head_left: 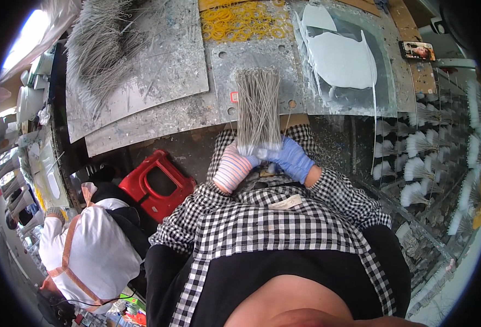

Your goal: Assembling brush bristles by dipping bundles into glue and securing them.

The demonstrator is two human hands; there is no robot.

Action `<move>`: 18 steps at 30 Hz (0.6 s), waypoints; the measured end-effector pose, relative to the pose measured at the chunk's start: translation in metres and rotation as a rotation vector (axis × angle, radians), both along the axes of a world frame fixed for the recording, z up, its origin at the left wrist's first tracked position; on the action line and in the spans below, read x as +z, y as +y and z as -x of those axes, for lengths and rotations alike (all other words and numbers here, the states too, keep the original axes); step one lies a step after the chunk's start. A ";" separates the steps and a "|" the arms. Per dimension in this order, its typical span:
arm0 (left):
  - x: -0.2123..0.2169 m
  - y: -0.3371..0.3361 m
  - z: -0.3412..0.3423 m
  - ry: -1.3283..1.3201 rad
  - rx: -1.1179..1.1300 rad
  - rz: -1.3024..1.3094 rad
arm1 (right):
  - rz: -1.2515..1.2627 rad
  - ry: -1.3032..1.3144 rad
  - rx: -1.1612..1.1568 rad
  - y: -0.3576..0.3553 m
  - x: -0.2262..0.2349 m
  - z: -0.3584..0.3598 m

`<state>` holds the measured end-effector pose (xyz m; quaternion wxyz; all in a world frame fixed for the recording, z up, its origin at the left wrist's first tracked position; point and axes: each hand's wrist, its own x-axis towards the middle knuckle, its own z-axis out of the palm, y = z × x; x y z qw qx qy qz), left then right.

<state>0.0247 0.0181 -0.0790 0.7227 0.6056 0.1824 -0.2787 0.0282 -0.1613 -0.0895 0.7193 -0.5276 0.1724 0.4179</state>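
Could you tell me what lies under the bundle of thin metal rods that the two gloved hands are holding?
Under the bundle of rods lies a grey metal plate with round holes. The left hand and right hand grip its near end, covering whatever is beneath there.

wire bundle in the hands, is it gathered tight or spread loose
Gathered. The wire bundle is pinched at its near end between the left hand and right hand, its strands lying side by side on the metal sheet.
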 end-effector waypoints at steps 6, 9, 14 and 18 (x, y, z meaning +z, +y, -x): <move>0.001 0.058 0.001 0.288 -0.104 0.210 | -0.033 -0.013 0.109 -0.052 0.022 -0.007; 0.005 0.080 0.000 0.215 -0.183 0.119 | 0.198 -0.230 0.182 -0.069 0.027 -0.007; 0.023 0.053 0.008 0.223 -0.119 0.417 | 0.311 -0.676 0.182 -0.043 0.024 0.000; 0.025 0.029 0.017 0.243 0.042 0.639 | 0.284 -0.486 0.283 -0.034 0.040 -0.003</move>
